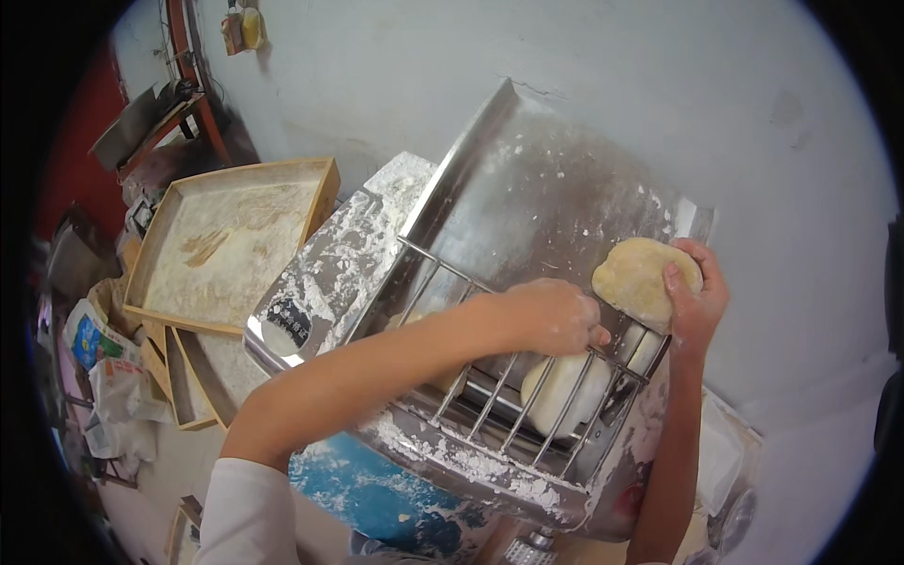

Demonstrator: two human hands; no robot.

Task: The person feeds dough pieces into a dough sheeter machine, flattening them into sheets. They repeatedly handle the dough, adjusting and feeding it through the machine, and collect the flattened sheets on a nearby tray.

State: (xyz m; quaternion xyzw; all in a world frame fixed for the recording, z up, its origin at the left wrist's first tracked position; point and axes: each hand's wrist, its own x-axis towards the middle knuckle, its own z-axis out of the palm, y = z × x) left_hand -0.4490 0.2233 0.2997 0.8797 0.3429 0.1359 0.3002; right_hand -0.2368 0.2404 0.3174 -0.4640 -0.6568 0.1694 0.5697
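Observation:
A flour-dusted dough sheeter with a sloping steel feed tray (522, 191) stands before me. My right hand (696, 296) grips a thick, pale yellow piece of dough (639, 279) above the tray's right edge, thumb on its face. My left hand (554, 318) is closed at the upper bar of the metal rod guard (487, 406); whether its fingers hold the bar or something small is hidden. Under the guard, a white lump of dough (565, 395) lies by the steel rollers. More pale dough shows partly below my left forearm.
A wooden tray (321, 201) dusted with flour stands at the left, with more wooden trays (191, 395) under it. Printed sacks (123, 395) sit at far left. A grey wall (635, 70) rises behind the machine. A blue floury surface (381, 487) lies below it.

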